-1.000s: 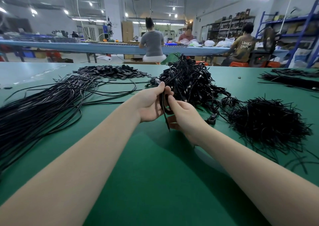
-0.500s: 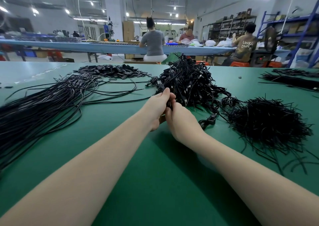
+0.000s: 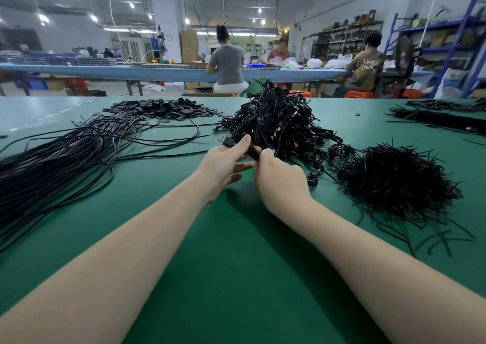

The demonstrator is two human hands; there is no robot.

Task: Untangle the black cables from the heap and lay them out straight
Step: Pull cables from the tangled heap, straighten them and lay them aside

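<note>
Three seated workers (image 3: 227,62) face a long blue bench (image 3: 168,73) beyond the green table (image 3: 236,265), shelving (image 3: 344,38) behind.

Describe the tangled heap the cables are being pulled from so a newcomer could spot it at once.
On the green table, look straight ahead of the two hands, near the far edge at the middle. The tangled heap is the tallest black mound there, a knot of looped cables. The long cables lie flat to its left, and the pile of short ties bristles to its right.

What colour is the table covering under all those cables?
Green: the table covering is a plain dark green mat, seen clearly in the head view.
</note>
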